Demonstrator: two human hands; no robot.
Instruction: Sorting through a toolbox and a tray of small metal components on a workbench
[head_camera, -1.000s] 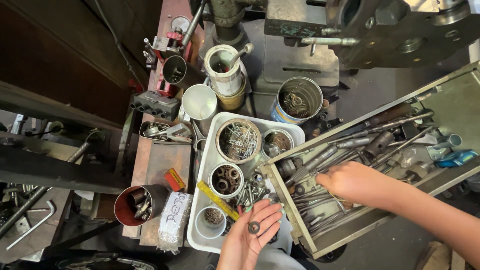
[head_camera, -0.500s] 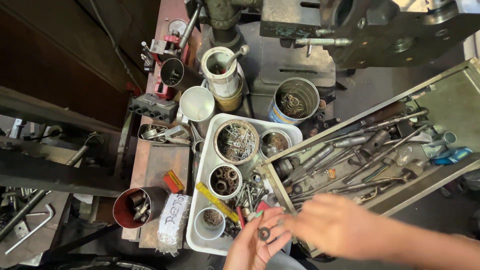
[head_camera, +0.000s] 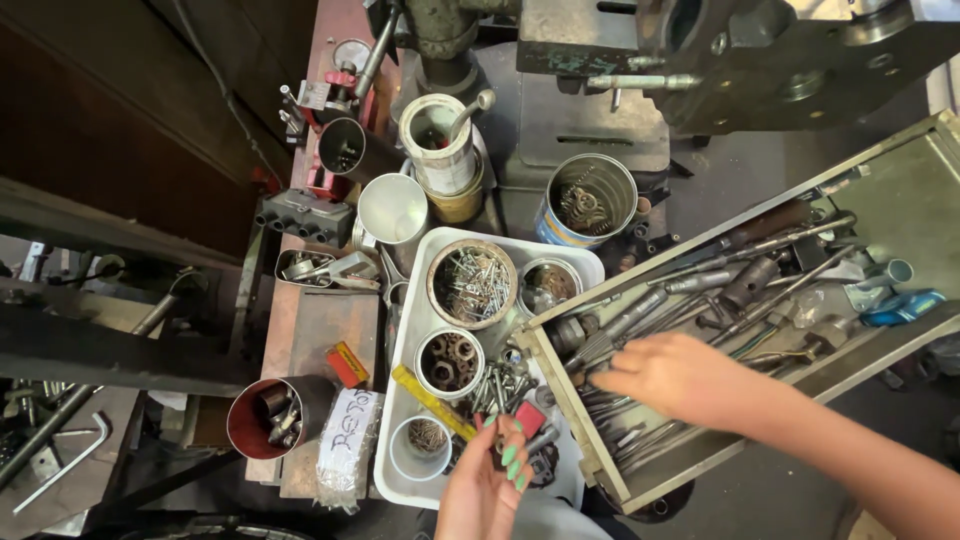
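Two hands work over a crowded tabletop (head_camera: 320, 330). The left hand (head_camera: 485, 480) sits at the bottom edge, palm up, fingers (head_camera: 512, 462) curled loosely around a small dark metal part (head_camera: 540, 437) that rests at the fingertips; its long axis seems to point up and to the right, toward the drawer, though its exact shape is too small to tell. The part lies over the lower right corner of the white tray (head_camera: 405, 345). The right hand (head_camera: 665, 378) reaches in from the right with the forearm running down to the lower right corner, palm down, fingers stretched left and slightly spread over the near end of the drawer (head_camera: 900, 200); whether it grips anything cannot be told. The drawer lies slantwise, its long axis rising to the upper right, and holds long bits and rods that mostly follow that line. In the tray stand a round tin of screws (head_camera: 472, 283), a smaller tin of nuts (head_camera: 449, 362), a cup (head_camera: 420, 447) and loose bolts. Behind the tray stands a can (head_camera: 590, 200) holding rusty scraps, and at the left a red cup (head_camera: 265, 420) of fittings.
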